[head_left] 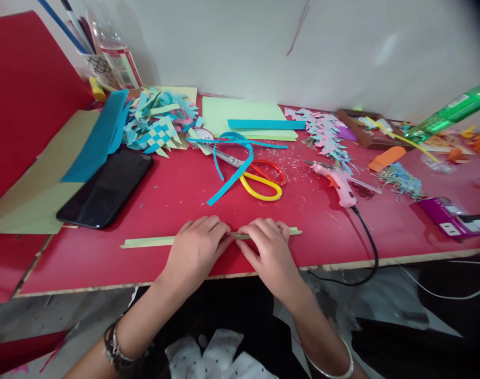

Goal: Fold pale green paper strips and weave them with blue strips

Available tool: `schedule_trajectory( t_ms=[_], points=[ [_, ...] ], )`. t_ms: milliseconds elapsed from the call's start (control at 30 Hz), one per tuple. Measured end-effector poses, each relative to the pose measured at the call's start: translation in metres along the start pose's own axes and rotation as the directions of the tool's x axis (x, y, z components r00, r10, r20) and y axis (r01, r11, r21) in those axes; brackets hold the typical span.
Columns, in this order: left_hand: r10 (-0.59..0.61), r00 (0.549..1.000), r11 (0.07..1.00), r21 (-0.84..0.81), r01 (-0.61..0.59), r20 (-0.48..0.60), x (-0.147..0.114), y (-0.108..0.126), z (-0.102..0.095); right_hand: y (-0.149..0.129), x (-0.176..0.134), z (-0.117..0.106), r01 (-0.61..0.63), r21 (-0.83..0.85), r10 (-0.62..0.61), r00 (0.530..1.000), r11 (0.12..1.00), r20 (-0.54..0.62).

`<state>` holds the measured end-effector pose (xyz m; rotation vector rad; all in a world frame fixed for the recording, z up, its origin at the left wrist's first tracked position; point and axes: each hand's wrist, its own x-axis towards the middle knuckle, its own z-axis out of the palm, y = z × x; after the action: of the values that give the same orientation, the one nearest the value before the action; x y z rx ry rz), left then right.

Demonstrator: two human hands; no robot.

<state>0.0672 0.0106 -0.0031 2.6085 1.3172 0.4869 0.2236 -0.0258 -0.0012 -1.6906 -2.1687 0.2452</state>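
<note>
A long pale green paper strip (pixel 147 242) lies along the front of the red table, its two ends sticking out past my hands. My left hand (pixel 200 245) pinches the strip near its middle, thumb and fingers closed on it. Close beside it, my right hand (pixel 267 247) also grips the strip, with fingers curled over the paper. Only a short piece shows between the two sets of fingertips. Beyond my hands rest scissors (pixel 261 187) with yellow and red handles, and a looped blue paper strip (pixel 230 185) lies across them.
A black phone (pixel 106 187) lies left, near blue paper (pixel 96 139) and woven paper pieces (pixel 159 123). Green sheets (pixel 243 110) lie at the back. Right are a pink glue gun (pixel 337 181) with its cord over the table edge, a purple box (pixel 447 216) and a tilted green bottle (pixel 453 113).
</note>
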Motion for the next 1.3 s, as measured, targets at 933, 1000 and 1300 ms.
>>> schedule_trajectory(
  t_ms=[933,1000,1300],
  points=[
    [-0.104,0.994,0.982,-0.157,0.109,0.039,-0.049,-0.091,-0.035,0.024,0.001,-0.007,-0.056,-0.026,0.056,0.998,0.998,-0.015],
    [-0.141,0.989,0.982,-0.123,0.144,0.035,-0.055,-0.094,-0.038,0.029,-0.002,-0.009,-0.074,-0.033,0.073,0.997,0.997,-0.027],
    [-0.195,0.978,0.981,0.034,0.193,0.077,-0.061,-0.087,-0.042,0.059,-0.016,-0.020,-0.141,-0.057,0.134,0.985,0.988,-0.111]
  ],
)
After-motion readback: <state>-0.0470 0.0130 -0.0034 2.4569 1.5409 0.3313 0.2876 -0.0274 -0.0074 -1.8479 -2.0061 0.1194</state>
